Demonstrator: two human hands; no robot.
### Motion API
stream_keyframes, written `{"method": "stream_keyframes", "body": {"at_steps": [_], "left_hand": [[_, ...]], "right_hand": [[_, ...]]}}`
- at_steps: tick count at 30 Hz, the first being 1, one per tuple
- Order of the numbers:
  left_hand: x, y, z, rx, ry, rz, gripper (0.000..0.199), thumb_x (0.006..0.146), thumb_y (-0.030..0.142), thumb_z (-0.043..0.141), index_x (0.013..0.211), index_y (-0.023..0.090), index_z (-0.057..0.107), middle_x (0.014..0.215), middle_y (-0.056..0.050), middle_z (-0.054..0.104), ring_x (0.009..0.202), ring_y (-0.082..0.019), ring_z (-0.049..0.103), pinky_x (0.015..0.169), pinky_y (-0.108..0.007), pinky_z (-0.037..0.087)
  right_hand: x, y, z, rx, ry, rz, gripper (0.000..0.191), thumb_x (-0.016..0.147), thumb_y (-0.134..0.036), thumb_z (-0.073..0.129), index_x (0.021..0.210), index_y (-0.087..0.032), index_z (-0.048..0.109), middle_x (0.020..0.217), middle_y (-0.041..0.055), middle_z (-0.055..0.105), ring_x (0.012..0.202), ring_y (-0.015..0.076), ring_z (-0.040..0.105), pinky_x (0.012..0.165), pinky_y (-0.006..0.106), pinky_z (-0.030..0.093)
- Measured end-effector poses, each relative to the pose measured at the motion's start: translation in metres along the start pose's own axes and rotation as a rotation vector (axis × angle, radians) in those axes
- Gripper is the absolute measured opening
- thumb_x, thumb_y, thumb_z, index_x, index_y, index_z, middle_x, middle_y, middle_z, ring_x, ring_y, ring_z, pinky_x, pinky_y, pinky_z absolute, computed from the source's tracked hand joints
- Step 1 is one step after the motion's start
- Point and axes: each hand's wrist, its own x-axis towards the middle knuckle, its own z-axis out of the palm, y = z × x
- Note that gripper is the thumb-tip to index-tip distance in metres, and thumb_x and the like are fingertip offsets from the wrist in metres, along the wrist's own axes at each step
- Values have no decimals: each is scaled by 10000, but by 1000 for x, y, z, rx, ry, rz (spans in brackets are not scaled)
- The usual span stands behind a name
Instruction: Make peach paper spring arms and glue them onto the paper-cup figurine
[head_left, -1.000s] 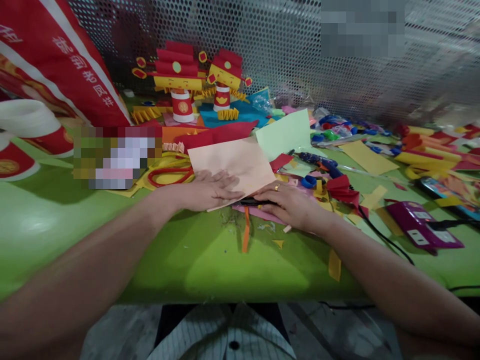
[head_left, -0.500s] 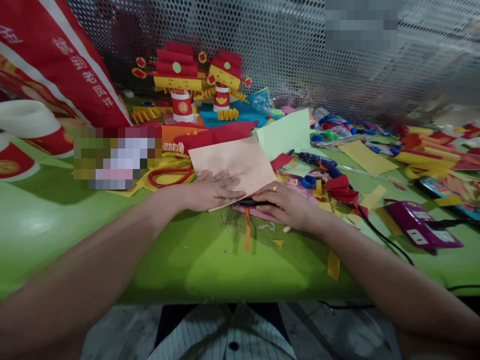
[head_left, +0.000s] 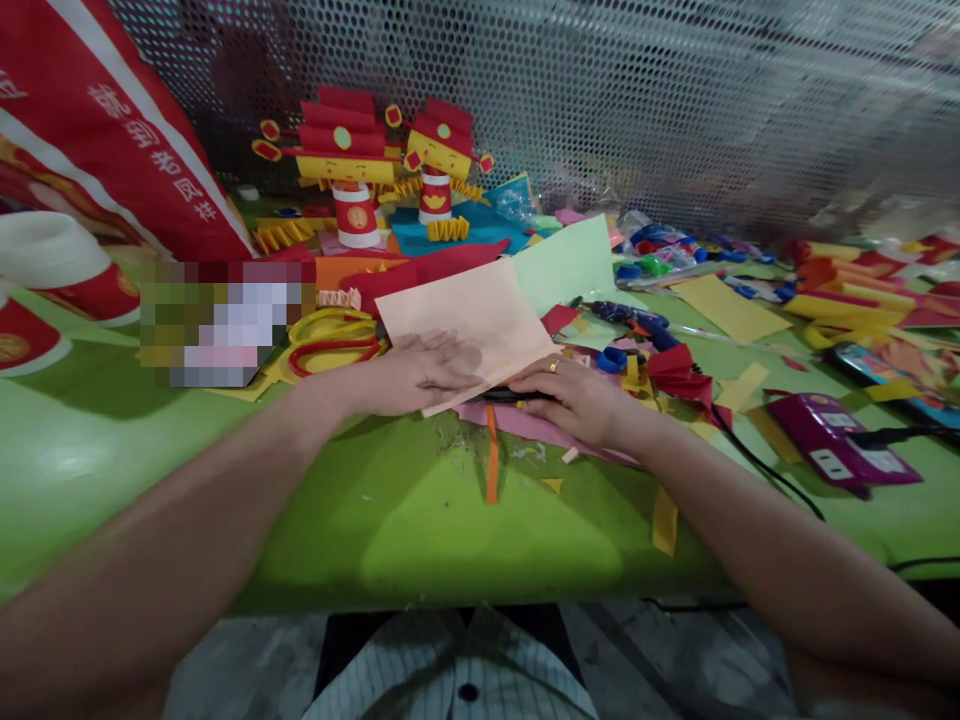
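A pale peach sheet of paper [head_left: 480, 305] lies tilted in front of me. My left hand [head_left: 424, 372] rests flat on its lower left part, fingers spread. At the sheet's lower right edge is my right hand [head_left: 570, 398], a ring on one finger. Its thumb and fingers close around a dark slim object [head_left: 496, 395], partly hidden under the paper; its kind does not show. Beneath lies a pink sheet [head_left: 517, 425], and an orange paper strip [head_left: 492, 455] hangs toward me. Left of the peach sheet are scissors [head_left: 337, 345] with red and yellow handles.
Two paper-cup figures [head_left: 356, 215] with red hats stand at the back. A light green sheet [head_left: 566, 265], a glue gun [head_left: 634, 320] and paper scraps lie to the right, near a purple power strip [head_left: 844, 440]. White-and-red cups [head_left: 82, 275] are at left.
The view has shifted slightly. My left hand stays on the peach paper, and my right hand stays at its lower right edge with little movement.
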Motion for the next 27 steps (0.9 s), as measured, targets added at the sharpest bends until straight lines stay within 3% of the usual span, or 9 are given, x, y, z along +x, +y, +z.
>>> {"method": "stream_keyframes", "body": {"at_steps": [3, 8, 21, 27], "left_hand": [[-11, 1, -10, -8, -57, -32, 386, 906, 334, 354, 1273, 373, 465, 1506, 59, 121, 1394, -209, 14, 1099, -413, 45], [-16, 4, -14, 0, -132, -84, 381, 883, 332, 418, 1254, 403, 471, 1505, 62, 81, 1391, -247, 13, 1093, -458, 51], [-14, 0, -11, -29, -159, -44, 417, 885, 420, 392, 1300, 400, 414, 1511, 51, 32, 1389, -269, -23, 1081, -494, 15], [-14, 3, -11, -4, -157, -74, 402, 897, 344, 376, 1292, 407, 420, 1513, 48, 37, 1389, -268, -13, 1076, -499, 62]], "right_hand": [[0, 1, 0, -1, -4, -14, 249, 820, -190, 497, 998, -211, 670, 1023, 70, 682, 958, 219, 603, 842, 394, 484], [0, 1, -1, -17, -14, -15, 252, 830, -195, 491, 1011, -182, 666, 1043, 90, 677, 959, 227, 604, 834, 401, 489], [8, -12, -7, -44, -106, 5, 274, 828, -149, 477, 1028, -185, 661, 1060, 85, 669, 988, 210, 596, 856, 362, 479], [7, -10, -10, -16, -126, -37, 279, 811, -134, 488, 1018, -202, 663, 1044, 69, 676, 973, 205, 598, 850, 369, 480]]}}
